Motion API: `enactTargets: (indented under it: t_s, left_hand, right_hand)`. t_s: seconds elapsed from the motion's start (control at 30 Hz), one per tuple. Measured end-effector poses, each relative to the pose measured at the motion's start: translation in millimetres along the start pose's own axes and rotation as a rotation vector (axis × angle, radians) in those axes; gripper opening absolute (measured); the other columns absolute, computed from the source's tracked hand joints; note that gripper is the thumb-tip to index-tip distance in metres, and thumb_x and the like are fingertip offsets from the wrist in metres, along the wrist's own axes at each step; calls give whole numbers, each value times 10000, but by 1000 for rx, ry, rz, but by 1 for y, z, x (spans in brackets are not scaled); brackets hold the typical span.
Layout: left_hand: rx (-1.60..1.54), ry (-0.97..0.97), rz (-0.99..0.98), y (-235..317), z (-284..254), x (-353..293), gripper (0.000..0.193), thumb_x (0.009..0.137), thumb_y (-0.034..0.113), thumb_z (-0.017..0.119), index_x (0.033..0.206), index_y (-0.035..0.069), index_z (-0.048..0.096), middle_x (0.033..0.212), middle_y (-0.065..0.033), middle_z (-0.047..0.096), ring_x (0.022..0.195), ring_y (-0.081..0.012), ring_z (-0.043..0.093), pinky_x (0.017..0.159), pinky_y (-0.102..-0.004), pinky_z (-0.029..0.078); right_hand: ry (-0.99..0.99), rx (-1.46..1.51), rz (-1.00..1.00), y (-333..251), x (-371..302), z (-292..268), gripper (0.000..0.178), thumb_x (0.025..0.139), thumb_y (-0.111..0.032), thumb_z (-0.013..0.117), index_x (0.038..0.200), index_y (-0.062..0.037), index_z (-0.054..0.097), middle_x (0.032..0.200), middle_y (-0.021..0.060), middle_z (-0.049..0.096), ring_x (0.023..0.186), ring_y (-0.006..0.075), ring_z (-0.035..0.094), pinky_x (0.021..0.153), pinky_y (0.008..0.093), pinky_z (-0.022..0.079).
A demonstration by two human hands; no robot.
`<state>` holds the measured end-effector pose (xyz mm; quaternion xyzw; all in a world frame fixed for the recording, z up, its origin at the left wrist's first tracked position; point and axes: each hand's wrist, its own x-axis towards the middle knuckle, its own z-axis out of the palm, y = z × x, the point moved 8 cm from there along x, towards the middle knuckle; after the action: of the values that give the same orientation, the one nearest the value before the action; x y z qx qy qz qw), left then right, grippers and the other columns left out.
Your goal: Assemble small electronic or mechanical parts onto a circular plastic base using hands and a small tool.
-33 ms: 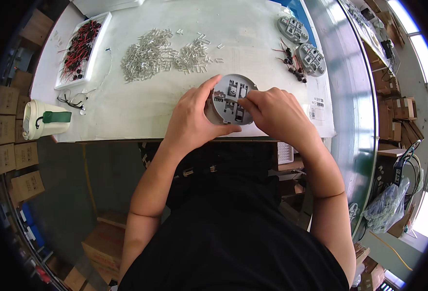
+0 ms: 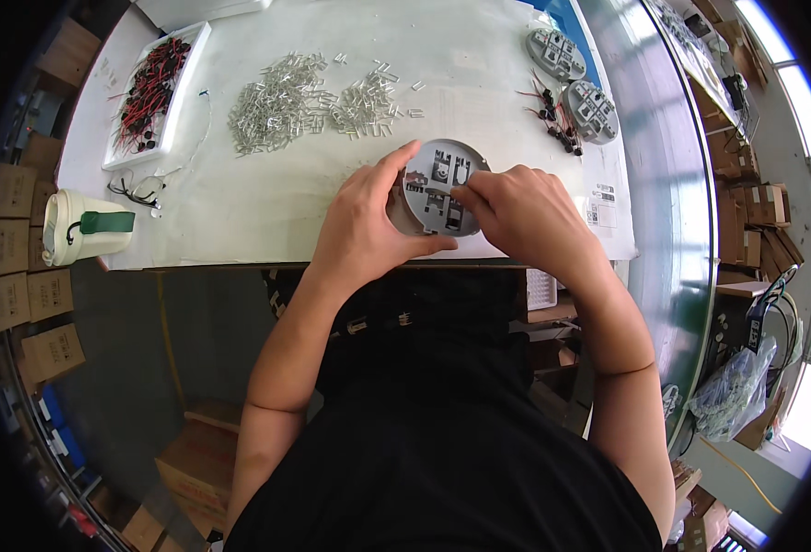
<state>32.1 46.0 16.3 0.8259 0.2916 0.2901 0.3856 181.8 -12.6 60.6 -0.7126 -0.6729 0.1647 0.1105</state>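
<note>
- Left hand (image 2: 359, 216): reaching in from the lower left, its forearm slanting up and inward; thumb and fingers spread in a C-shape, the fingers along the left rim and the thumb stretched below the lower rim.
- Left grip: closed around the grey round disc with dark rectangular recesses (image 2: 444, 184).
- Right hand (image 2: 529, 216): entering from the lower right with the elbow bent, the forearm slanting up and to the left; back of the hand uppermost, fingers curled, thumb and index finger brought together at the right part of the disc's face.
- Right grip: drawn in against the disc; whether a small part is pinched between the fingertips cannot be told.
- Disc: between the two hands, at the near edge of the white table (image 2: 479, 83), recessed face toward the viewer.
- Surroundings: beyond the hands, a loose heap of small clear U-shaped pieces (image 2: 276, 106); at far right, a second grey recessed disc (image 2: 555, 53) and a third one (image 2: 591, 112), beside black parts with red wires (image 2: 552, 115).
</note>
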Motion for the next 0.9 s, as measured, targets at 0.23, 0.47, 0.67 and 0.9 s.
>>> enactTargets:
  t_s: [0.23,0.47,0.67,0.9]
  left_hand:
    - [-28,50,8,0,0,1,1065,595,360,1036,1491,45,553,1167,-154,717,1037,-313,686,932,-439,562]
    - [7,57,26,3,-1,0,1061,599,342,1033,1494,46,547,1143,-143,718,1013,-315,683,924,-431,563]
    - [-8,67,42,2,0,0,1053,601,335,1031,1490,43,547,1167,-149,720,1029,-320,688,929,-434,564]
    - [-34,35,6,-1,3,1,1063,598,362,1032,1484,42,541,1233,-154,716,1090,-333,692,961,-443,561]
  right_hand:
    - [-47,-3,-33,0,3,5,368,1041,-300,635,807,-31,730,719,198,688,717,443,674,669,530,532]
    - [-36,46,-37,1,5,7,385,1043,-297,633,797,-16,724,737,216,686,732,457,665,685,539,528]
    - [-88,109,-35,8,12,12,387,1040,-291,635,791,-7,719,749,226,688,745,464,663,698,549,526]
    - [-129,57,5,1,15,18,325,1020,-232,634,808,-8,737,773,216,706,745,448,691,701,523,558]
